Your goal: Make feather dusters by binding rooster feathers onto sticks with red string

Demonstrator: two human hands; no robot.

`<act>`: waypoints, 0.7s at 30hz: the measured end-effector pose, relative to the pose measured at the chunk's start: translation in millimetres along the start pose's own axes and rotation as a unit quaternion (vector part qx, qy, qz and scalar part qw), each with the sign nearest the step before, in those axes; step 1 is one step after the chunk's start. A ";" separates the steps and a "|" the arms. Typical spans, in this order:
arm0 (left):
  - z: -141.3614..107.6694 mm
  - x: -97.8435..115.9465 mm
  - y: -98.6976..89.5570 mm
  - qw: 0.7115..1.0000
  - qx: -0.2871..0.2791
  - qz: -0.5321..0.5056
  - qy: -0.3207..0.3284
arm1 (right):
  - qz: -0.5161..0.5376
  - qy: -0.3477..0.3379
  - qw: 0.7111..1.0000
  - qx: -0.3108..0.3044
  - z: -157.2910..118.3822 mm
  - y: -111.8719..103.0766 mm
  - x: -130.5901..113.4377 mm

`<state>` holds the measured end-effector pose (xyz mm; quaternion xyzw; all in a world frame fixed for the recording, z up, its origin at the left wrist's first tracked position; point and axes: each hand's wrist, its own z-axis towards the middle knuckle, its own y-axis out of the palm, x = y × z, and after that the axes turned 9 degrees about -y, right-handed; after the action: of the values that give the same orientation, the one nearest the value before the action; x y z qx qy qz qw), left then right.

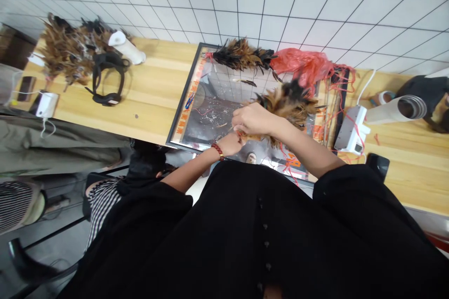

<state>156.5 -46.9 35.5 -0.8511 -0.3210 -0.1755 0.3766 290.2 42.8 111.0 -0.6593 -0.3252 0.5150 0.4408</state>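
Note:
My left hand point(231, 144), with a red bead bracelet point(218, 151) on its wrist, is closed on the base of a brown and black feather bundle point(287, 105). A bit of red string shows at its fingers. Just above it, my right hand point(250, 119) is pinched close to the same base; what its fingertips hold is too small to make out. The feathers fan out to the right, partly behind my right forearm. Under both hands lies a framed mirror point(213, 124) with orange lettering and white specks on it. A second feather bundle point(242, 54) rests along its far edge, tied with red at its left end.
A red plastic bag point(301, 65) and tangled red string point(291, 163) lie on the mirror's right side. Right of it are a power strip point(351, 130), a phone point(378, 166) and a clear roll point(396, 110). Feather pile point(70, 51), white roll point(128, 47) and black headgear point(108, 77) stand left. People sit at left.

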 end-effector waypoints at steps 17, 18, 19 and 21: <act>-1.1 -24.4 -11.8 0.892 -0.094 -0.435 -0.077 | 0.032 0.175 0.974 0.143 -57.1 47.9 -15.4; -2.0 -23.6 -11.7 0.881 -0.095 -0.458 -0.067 | 0.044 0.203 0.969 0.136 -63.6 55.1 -15.3; -2.1 -22.7 -10.7 0.879 -0.081 -0.466 -0.058 | 0.058 0.226 0.964 0.129 -67.9 63.0 -14.6; -0.4 -19.7 -5.1 0.888 -0.028 -0.456 -0.049 | 0.100 0.257 0.951 0.141 -67.9 78.9 -14.6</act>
<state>138.6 -52.8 27.8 -0.6287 -0.6869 -0.2947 0.2147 350.1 -18.4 50.0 -0.7297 -0.0568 0.4101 0.5442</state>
